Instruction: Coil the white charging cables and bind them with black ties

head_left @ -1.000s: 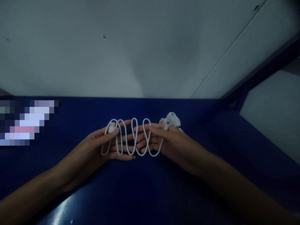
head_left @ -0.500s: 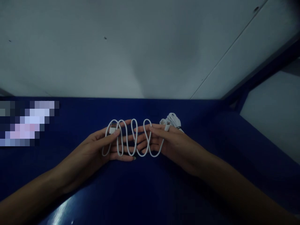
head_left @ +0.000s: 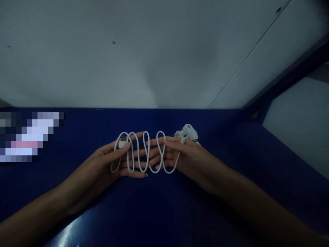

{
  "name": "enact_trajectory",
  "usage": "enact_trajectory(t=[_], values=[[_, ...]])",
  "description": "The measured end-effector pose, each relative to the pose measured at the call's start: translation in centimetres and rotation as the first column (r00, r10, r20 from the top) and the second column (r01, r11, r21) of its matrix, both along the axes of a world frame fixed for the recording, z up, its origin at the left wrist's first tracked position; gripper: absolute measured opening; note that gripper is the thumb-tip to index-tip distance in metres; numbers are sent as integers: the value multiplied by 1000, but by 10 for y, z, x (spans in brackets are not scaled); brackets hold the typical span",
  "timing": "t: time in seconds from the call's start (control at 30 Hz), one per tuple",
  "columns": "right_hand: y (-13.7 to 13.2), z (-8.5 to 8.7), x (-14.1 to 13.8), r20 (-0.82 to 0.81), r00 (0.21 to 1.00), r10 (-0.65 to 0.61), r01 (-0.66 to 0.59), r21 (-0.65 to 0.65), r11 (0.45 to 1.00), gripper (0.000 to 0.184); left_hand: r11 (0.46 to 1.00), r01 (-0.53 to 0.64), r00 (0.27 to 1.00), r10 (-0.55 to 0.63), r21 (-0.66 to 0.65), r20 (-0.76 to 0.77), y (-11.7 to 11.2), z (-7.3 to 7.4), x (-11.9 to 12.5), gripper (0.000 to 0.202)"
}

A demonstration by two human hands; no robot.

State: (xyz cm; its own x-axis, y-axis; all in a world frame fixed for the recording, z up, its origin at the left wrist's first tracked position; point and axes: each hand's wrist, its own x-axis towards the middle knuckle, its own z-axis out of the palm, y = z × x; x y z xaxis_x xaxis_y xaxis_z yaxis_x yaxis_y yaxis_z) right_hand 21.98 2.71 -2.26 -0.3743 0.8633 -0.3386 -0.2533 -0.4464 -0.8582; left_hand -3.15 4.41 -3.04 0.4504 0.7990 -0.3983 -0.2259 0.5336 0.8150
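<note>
A white USB cable (head_left: 138,153) lies in zigzag loops across the fingers of both my hands. My left hand (head_left: 113,156) grips its left end, thumb pressed on the loops beside a white USB plug (head_left: 122,142). At the other end my right hand (head_left: 189,152) pinches the cable under its thumb, and a small white connector (head_left: 183,140) shows above that hand. The fingertips of the two hands come close together behind the middle loops. Just beyond my right hand rests a bundled white cable (head_left: 190,132) with a dark tie, partly hidden by the hand.
Beneath my hands is a glossy blue surface (head_left: 144,212). A pale grey wall panel (head_left: 102,68) rises behind it. On the left lies a pixelated, blurred-out bright item (head_left: 33,137). A dark blue frame bar (head_left: 288,80) slants along the right.
Almost nothing differs. Both hands and the looped cable appear shifted very slightly left in view, and the hold on the cable is the same.
</note>
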Motion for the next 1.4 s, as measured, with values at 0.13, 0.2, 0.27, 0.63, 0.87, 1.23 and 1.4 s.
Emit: enact_trajectory(t=[0.13, 0.2, 0.27, 0.63, 0.87, 1.23, 1.4], values=[[0, -1, 2, 13, 1000, 18, -18, 2, 1000, 30, 1000, 1, 1000, -1, -10, -3, 0, 0, 0, 54], [1, -2, 2, 3, 1000, 26, -26, 4, 1000, 31, 1000, -4, 1000, 4, -17, -23, 0, 3, 1, 54], [1, -4, 3, -22, 999, 37, -37, 14, 999, 31, 1000, -5, 999, 4, -24, -46, 0, 6, 3, 54], [-2, 0, -3, -26, 1000, 2, -1, 23, 1000, 26, 1000, 14, 997, -16, -22, -71, 0, 7, 4, 53], [-2, -1, -6, -58, 998, 25, -22, 57, 998, 30, 998, 62, 997, -63, -15, -33, 0, 5, 2, 55], [-3, -4, -4, -99, 990, 105, -99, 59, 993, 31, 995, 96, 995, -96, 10, -30, 0, 8, 4, 42], [-3, -4, -4, -75, 994, 79, -74, 63, 995, 34, 998, 68, 998, -68, -4, -2, 0, 6, 4, 43]])
